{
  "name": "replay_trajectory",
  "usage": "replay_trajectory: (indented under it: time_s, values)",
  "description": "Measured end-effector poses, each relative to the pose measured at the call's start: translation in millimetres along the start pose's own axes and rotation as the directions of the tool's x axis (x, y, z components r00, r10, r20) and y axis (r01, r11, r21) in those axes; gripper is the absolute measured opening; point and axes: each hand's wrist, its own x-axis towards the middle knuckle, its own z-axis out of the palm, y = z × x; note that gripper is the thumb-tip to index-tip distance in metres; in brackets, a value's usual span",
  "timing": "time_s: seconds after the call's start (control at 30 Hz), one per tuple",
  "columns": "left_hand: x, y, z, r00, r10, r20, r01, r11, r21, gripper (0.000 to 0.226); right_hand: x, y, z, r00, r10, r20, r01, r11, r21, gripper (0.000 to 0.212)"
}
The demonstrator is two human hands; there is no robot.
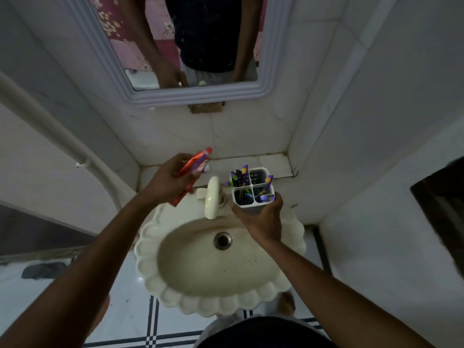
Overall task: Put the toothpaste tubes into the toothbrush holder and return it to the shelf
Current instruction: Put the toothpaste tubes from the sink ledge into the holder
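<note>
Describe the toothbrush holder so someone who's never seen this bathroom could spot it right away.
Find the cream scalloped sink; just right of its tap, the right hand grips a white square plastic holder. Its four compartments, bristling with purple toothbrushes, set it apart.

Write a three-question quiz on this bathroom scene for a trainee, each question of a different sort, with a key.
1. True or false: the toothbrush holder stands on the shelf.
2. What does the left hand hold? A) a bar of soap B) red toothpaste tubes C) a toothbrush
3. Fill in: the far-right compartment of the holder is ____.

Key
1. False: the right hand holds it above the rim of the sink, beside the tap.
2. B
3. Empty; the other three hold toothbrushes.
</note>
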Motion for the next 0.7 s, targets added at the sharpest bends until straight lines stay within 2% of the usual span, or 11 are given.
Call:
replay_trajectory:
  time_s: [0.1,0.2,0.3,0.4,0.53,0.7]
  values:
    - [10.3,53.2,17.9,0.99,0.12,0.072,-0.134,0.962,0.238,0.038,3.1,1.9,-9.0,0.999,-0.019,0.032,0.019,1.0,0.003,0.126]
    - [23.3,93.6,42.9,0.973,0.225,0.053,-0.209,0.758,0.618,0.02,6.6,1.5,-16.6,0.998,-0.021,0.067,0.02,1.0,0.013,0.116]
    - [34.7,115.9,63.5,0.958,0.262,0.115,-0.259,0.625,0.736,0.016,8.9,-1.2,-23.3,0.994,-0.008,0.105,0.003,0.999,0.047,0.113]
    - [42.4,124.3,76.5,0.95,0.287,0.125,-0.288,0.648,0.705,0.017,12.1,-2.2,-28.4,0.992,-0.008,0.127,0.002,0.999,0.045,0.112]
    - [47.2,119.3,79.4,0.943,0.325,0.067,-0.311,0.796,0.518,0.016,15.9,-0.4,-29.4,0.989,0.004,0.145,-0.01,0.999,0.035,0.11]
    - [49.7,103.0,80.1,0.953,0.271,-0.132,-0.245,0.951,0.188,0.014,18.1,0.4,-30.1,0.988,0.004,0.154,-0.008,1.0,0.026,0.116]
